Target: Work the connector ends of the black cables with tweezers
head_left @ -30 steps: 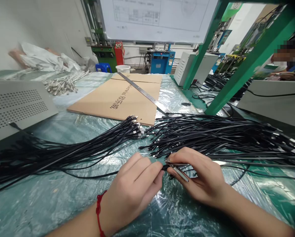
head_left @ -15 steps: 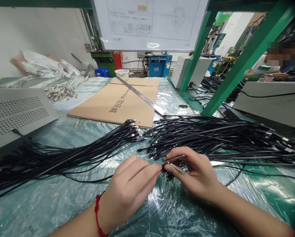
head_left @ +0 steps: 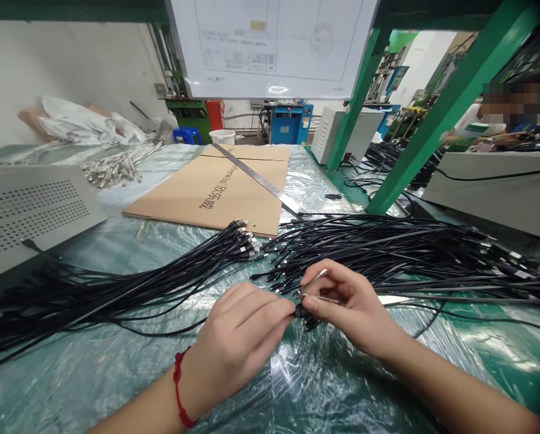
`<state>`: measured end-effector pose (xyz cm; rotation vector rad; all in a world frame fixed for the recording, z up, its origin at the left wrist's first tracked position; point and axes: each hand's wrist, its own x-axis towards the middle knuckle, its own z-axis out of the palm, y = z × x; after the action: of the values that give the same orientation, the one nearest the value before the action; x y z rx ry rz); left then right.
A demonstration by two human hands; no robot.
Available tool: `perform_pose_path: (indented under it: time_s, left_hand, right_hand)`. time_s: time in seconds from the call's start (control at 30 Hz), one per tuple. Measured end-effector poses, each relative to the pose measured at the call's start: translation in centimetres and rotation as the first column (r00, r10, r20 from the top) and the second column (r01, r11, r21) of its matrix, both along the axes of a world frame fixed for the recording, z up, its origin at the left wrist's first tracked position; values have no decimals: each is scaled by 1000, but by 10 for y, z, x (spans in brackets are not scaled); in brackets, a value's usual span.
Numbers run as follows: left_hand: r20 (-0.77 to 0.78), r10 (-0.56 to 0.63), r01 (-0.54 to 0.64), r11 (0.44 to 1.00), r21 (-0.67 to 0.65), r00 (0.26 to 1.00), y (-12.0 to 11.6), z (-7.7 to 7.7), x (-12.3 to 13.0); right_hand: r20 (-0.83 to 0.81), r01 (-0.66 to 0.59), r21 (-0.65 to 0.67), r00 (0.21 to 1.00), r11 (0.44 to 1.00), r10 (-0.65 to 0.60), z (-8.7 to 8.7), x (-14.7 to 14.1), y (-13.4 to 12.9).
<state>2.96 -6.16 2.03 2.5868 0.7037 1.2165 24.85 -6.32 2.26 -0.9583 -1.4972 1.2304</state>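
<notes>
My left hand (head_left: 247,328), a red cord bracelet on its wrist, pinches a black cable (head_left: 179,332) close to its end. The cable trails out to the left from under the fingers, and its dark end piece (head_left: 299,311) pokes out past the fingertips. In my right hand (head_left: 346,301) is a pair of small metal snips (head_left: 317,278), V-shaped, with thumb and fingers on the two arms. Their tips meet the cable end or sit right beside it; I cannot tell which. Loose small black pieces (head_left: 313,324) lie just below the right hand.
A bundle of black cables (head_left: 161,280) with metal plugs lies left, and a larger heap (head_left: 387,253) lies right. Behind are a cardboard sheet (head_left: 184,202) and a steel ruler (head_left: 256,176). A perforated grey box (head_left: 35,211) and a green post (head_left: 437,126) flank the table. A person sits far right.
My right hand has tilted the snips, and their upper arm now points more steeply up. The cable's end piece shows more clearly. My left hand has barely moved.
</notes>
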Motion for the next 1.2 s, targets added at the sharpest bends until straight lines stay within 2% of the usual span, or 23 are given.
perform_pose_path:
  time_s: [0.1, 0.17, 0.2, 0.27, 0.3, 0.33, 0.4, 0.47, 0.6, 0.8, 1.03, 1.2]
  left_hand:
    - [-36, -17, 19, 997, 78, 999, 3, -3, -3]
    - [-28, -16, 18, 996, 88, 999, 3, -4, -4]
    - [-20, -8, 9, 997, 78, 1000, 4, -4, -4]
    - [-12, 14, -13, 999, 52, 1000, 4, -3, -3]
    - [-14, 26, -25, 999, 42, 1000, 3, -2, -2]
    - [-20, 38, -37, 999, 40, 999, 3, -1, -1]
    - [-40, 55, -53, 997, 57, 998, 3, 1, 0]
    - [-54, 69, -65, 995, 78, 996, 2, 2, 1]
    - [-73, 76, -70, 994, 84, 994, 2, 2, 1]
    - [-86, 67, -60, 995, 81, 994, 1, 1, 1]
    - [-77, 71, -63, 993, 102, 994, 1, -1, 2]
    - [-76, 58, -54, 997, 61, 995, 1, -4, 3]
  right_hand:
    - [-154, -159, -239, 980, 958, 124, -2, -3, 6]
    - [-137, -163, -261, 982, 952, 130, -3, -4, 7]
    - [-74, -107, -212, 993, 972, 93, -4, -4, 7]
    - [112, 68, 54, 991, 996, -74, -5, -3, 2]
    - [186, 126, 238, 967, 963, -172, -5, -3, -1]
    - [227, 144, 410, 940, 901, -254, -5, -2, -4]
    - [249, 98, 634, 913, 767, -322, -4, 0, -11]
    - [269, 36, 720, 906, 693, -327, -4, -1, -17]
    - [336, -48, 779, 874, 626, -351, -3, -4, -22]
    - [335, -67, 793, 878, 605, -342, -3, -7, -20]
    - [372, -86, 770, 866, 633, -335, -3, -5, -21]
    - [446, -150, 741, 839, 655, -312, -2, -3, -20]
